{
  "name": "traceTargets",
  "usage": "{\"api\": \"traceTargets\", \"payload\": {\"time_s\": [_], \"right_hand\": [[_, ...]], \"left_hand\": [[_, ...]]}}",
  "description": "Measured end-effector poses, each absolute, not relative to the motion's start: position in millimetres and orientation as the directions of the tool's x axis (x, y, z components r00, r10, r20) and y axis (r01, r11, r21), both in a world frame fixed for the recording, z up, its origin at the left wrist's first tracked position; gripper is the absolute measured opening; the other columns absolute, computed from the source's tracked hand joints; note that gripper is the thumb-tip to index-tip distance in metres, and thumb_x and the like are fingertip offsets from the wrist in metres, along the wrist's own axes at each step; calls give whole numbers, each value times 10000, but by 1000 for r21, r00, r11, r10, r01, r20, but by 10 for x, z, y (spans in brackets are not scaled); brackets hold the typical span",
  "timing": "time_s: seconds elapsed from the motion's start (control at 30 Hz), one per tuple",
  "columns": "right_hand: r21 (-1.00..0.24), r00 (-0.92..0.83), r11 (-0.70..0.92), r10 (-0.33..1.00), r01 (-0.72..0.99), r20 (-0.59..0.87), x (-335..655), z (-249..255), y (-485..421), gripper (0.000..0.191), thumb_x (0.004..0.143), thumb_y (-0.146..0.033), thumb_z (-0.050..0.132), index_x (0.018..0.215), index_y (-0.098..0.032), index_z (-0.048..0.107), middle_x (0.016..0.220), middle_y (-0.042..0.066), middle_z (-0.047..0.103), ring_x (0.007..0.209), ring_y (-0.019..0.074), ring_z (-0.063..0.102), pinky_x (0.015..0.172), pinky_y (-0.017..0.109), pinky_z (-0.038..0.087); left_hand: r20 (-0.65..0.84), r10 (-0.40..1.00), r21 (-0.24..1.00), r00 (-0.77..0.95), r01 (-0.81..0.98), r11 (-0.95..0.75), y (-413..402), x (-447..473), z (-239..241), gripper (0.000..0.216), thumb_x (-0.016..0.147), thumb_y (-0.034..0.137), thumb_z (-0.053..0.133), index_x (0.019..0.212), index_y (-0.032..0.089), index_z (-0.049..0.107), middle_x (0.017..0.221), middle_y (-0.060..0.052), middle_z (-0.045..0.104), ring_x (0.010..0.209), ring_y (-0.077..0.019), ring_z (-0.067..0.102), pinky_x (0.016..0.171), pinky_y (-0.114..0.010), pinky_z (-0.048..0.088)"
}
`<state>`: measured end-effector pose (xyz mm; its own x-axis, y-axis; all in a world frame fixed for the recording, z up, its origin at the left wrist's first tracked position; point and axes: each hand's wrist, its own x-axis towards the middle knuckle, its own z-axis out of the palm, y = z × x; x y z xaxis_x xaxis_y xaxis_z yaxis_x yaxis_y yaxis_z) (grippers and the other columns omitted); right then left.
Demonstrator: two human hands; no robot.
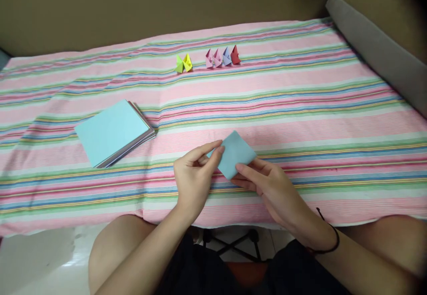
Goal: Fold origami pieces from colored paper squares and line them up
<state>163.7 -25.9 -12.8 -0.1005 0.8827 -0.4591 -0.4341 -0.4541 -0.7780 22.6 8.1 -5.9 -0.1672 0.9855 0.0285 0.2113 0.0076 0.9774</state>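
A folded light blue paper is held just above the striped cloth, near its front edge. My left hand pinches the paper's left edge between thumb and fingers. My right hand grips its lower right corner, fingers closed on it. A black cord sits round my right wrist.
A stack of coloured sheets with a light blue one on top lies to the left. Several small folded paper figures, two yellow-green, then pink, blue and red, stand in a row at the back. A grey cushion lies at the right edge.
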Motion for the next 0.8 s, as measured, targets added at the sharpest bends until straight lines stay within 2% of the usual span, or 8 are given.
{"api": "traceTargets", "payload": {"time_s": [0.4, 0.63, 0.8], "right_hand": [[-781, -18, -450, 871, -433, -492, 1632, -121, -261, 189, 664, -358, 796, 707, -189, 725, 775, 30, 732, 794, 189, 698, 851, 371, 565], [-775, -68, -431, 889, -463, -453, 1626, -118, -249, 225, 700, -345, 773, 884, -219, 740, 925, 36, 745, 906, 205, 689, 893, 384, 547], [-782, -12, -434, 878, -447, -479, 1634, -109, -251, 179, 660, -349, 795, 730, -198, 728, 818, 28, 733, 819, 194, 693, 880, 396, 548]], "left_hand": [[41, 981, 977, -190, 214, 1, 120, 212, -46, 166, 713, 309, 750, 862, 245, 787, 463, 52, 398, 463, -77, 324, 457, -236, 306], [19, 986, 983, -167, 185, 13, 99, 231, -51, 169, 713, 306, 750, 864, 238, 786, 458, 61, 362, 452, -69, 299, 448, -235, 290], [29, 982, 986, -189, 166, 3, 108, 211, -59, 174, 706, 310, 755, 862, 238, 783, 466, 55, 419, 455, -76, 329, 456, -242, 300]]}}
